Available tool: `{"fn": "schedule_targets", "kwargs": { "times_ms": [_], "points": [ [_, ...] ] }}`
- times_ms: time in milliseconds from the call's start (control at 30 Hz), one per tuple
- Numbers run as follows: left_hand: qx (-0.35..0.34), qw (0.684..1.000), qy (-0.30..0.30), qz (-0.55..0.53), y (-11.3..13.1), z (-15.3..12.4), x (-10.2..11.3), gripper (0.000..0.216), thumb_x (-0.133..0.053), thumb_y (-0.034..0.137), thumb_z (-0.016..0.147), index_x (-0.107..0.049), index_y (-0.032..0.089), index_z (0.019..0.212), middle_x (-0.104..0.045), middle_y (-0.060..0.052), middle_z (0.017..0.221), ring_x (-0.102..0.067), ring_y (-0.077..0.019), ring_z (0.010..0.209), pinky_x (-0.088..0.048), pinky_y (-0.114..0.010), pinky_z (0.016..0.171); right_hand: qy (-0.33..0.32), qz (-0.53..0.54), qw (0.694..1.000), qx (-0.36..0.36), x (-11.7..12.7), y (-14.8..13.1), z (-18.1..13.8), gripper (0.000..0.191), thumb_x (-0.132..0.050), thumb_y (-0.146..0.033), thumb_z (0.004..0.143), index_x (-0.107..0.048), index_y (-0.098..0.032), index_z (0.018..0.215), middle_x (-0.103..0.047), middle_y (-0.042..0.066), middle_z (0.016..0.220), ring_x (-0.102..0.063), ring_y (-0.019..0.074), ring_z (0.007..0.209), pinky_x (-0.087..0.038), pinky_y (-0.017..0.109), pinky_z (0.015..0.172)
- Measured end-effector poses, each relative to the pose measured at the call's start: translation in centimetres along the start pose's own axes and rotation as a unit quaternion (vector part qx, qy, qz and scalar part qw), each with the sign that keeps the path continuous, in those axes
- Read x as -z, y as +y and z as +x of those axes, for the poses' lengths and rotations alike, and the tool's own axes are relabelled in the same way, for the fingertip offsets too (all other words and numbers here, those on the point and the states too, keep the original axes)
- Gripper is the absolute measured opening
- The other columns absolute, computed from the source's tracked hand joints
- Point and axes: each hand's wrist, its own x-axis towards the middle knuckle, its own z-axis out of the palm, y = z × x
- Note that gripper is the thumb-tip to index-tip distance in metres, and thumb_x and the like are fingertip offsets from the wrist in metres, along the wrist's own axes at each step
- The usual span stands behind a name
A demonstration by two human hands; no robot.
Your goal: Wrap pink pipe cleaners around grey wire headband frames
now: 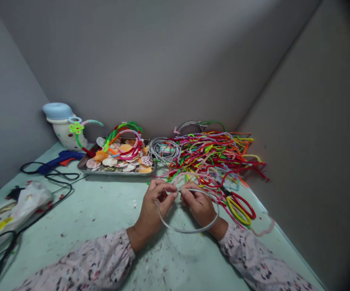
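— Pinching a thin grey hoop-shaped headband (189,231), your left hand (155,206) and your right hand (200,206) meet at its far rim, low over the pale green speckled tabletop (102,210)

— And how would you expect that band to handle?

— Light and springy, as far as one can judge: a narrow, stiff strip that would flex if you squeeze it and then spring back. It looks smooth, so it may slip. You would do best to grip the rim itself between thumb and fingertip, with your two holds close together.

— How far closed are your hands?

— Your left thumb and forefinger are closed tight on the rim, with the other fingers curled under. Your right fingertips are closed on the same rim just beside them. The near curve of the hoop hangs free by your wrists.

— What lies around you?

— A tangled heap of multicoloured fuzzy pipe cleaners (217,153) lies just beyond your fingers. A pair of red and yellow handled scissors (241,208) is near your right hand. A shallow metal tray of seashells (117,165) sits further back on the left
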Motion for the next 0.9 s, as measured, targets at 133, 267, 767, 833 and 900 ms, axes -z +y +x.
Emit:
{"fn": "schedule_targets", "kwargs": {
  "times_ms": [133,267,767,833,900],
  "points": [
    [0.0,1.0,0.002,-0.001,-0.11,0.11,-0.02,0.011,-0.064,0.025,0.078,-0.068,0.017,0.084,-0.051,-0.004,0.094,-0.054,-0.0118,0.076,-0.044,-0.023,0.061,0.002,0.002,1.0,0.003,0.02,0.06,-0.11,0.024,-0.048,-0.031,0.092,-0.057,-0.019,0.073,-0.053,-0.001,0.067,-0.052,0.0124,0.061,-0.042,0.025,0.059],
    [0.001,1.0,0.002,0.0,-0.23,0.06,-0.01,0.011,-0.065,0.025,0.078,-0.069,0.017,0.085,-0.051,-0.004,0.094,-0.054,-0.0112,0.075,-0.044,-0.022,0.061,-0.001,0.008,1.0,0.002,0.03,0.07,-0.12,0.023,-0.047,-0.03,0.092,-0.057,-0.019,0.075,-0.053,-0.001,0.068,-0.052,0.0121,0.061,-0.042,0.025,0.058],
    [-0.013,1.0,0.003,0.004,-0.03,-0.14,0.06,0.011,-0.065,0.023,0.078,-0.071,0.019,0.086,-0.052,-0.004,0.093,-0.054,-0.0114,0.074,-0.044,-0.023,0.061,-0.004,-0.014,1.0,0.018,0.12,-0.13,-0.16,0.024,-0.045,-0.03,0.093,-0.056,-0.019,0.076,-0.053,0.0,0.068,-0.052,0.0132,0.064,-0.042,0.026,0.062],
    [-0.016,1.0,0.002,0.011,-0.1,-0.07,0.07,0.011,-0.065,0.024,0.078,-0.071,0.019,0.087,-0.052,-0.004,0.092,-0.054,-0.0111,0.073,-0.044,-0.023,0.061,-0.002,-0.021,0.999,0.026,0.16,-0.23,-0.18,0.024,-0.045,-0.03,0.093,-0.057,-0.019,0.075,-0.053,0.0,0.069,-0.052,0.0135,0.065,-0.042,0.026,0.063],
    [-0.017,1.0,0.001,0.015,-0.14,-0.01,0.08,0.012,-0.065,0.024,0.078,-0.071,0.019,0.087,-0.053,-0.004,0.092,-0.054,-0.0109,0.072,-0.044,-0.023,0.061,0.0,-0.022,0.999,0.032,0.2,-0.32,-0.2,0.024,-0.045,-0.029,0.093,-0.057,-0.019,0.075,-0.053,0.0,0.068,-0.052,0.0135,0.064,-0.042,0.027,0.063]
  ]
}}
